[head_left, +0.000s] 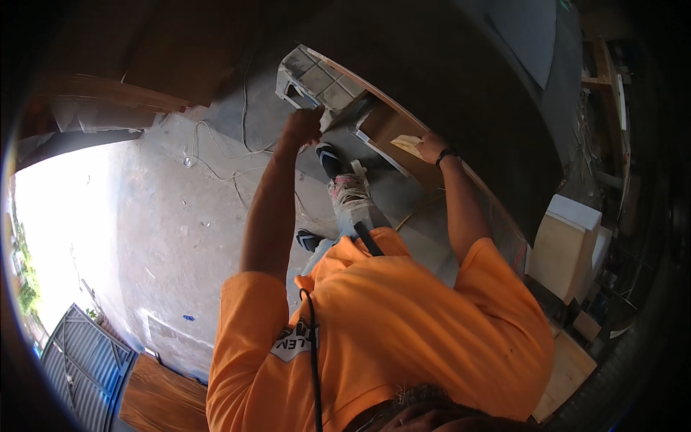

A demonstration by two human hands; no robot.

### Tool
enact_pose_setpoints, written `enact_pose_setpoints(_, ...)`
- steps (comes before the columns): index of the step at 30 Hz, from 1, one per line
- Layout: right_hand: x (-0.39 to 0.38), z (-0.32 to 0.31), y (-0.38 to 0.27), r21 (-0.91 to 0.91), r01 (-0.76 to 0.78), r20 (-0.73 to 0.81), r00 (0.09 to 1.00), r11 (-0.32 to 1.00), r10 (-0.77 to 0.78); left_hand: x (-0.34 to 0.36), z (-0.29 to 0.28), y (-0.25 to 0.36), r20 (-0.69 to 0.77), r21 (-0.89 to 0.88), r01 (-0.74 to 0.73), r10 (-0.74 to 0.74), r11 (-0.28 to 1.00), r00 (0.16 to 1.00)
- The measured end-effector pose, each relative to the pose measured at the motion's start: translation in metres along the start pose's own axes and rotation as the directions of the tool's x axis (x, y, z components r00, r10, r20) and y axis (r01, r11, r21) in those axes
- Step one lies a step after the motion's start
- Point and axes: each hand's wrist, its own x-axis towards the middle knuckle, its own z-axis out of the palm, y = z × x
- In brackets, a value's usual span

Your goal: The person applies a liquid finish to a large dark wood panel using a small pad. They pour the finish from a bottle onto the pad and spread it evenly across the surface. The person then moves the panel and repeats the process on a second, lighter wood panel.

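Note:
My right hand, with a dark band at the wrist, is closed round a pale yellow folded sheet; whether it is cloth or paper I cannot tell. It rests by the long light edge of a big dark panel. Beneath that edge shows a brown board with a white rim. My left hand is raised in front of a stained whitish plastic stool. Its fingers are curled, and what they hold, if anything, is hidden. The stool is beside the panel's far end.
Thin cables trail over the concrete floor on the left, near my feet. A pale box-shaped piece stands at right, with wooden boards below it. Brown panels fill the upper left. A blue corrugated gate is lower left.

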Motion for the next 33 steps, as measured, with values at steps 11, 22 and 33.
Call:
enact_pose_setpoints(11, -0.01, -0.01, -0.014, -0.213, 0.043, 0.243, 0.97, 0.976, 0.01, -0.455, 0.114, -0.356, 0.101, -0.813, 0.576, -0.956, 0.081, 0.277)
enact_pose_setpoints(22, -0.119, 0.157, -0.282, -0.147, 0.41, -0.071, 0.903, 0.9, -0.423, -0.592, 0.316, -0.432, -0.111, -0.989, -0.143, -0.787, 0.029, 0.607)
enact_pose_setpoints(33, -0.178, 0.417, -0.499, -0.346, 0.84, 0.332, 0.527, 0.418, -0.782, -0.811, 0.532, -0.47, 0.185, -0.629, -0.768, -0.983, -0.121, 0.003)
